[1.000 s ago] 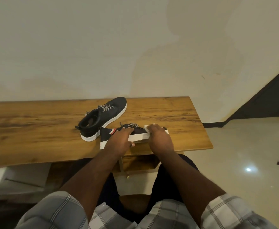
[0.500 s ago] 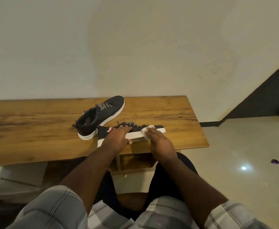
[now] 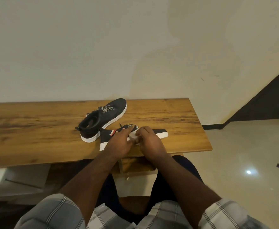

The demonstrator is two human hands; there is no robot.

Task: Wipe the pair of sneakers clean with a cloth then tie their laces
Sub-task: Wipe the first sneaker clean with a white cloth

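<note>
Plaid sleeves frame the near sneaker (image 3: 158, 132) at the wooden bench's (image 3: 36, 129) near edge: the left hand (image 3: 119, 142) is laid over its upper, though how those fingers close I cannot tell, while the right hand (image 3: 149, 140) pinches a white cloth (image 3: 133, 136) to its sole. Wiping looks unfinished, and the far sneaker (image 3: 102, 119), just behind, has loose laces, so both of the 2 shoes need tying. Beyond are a cream wall (image 3: 102, 47) and, to the right, glossy floor tiles (image 3: 251, 154).
</note>
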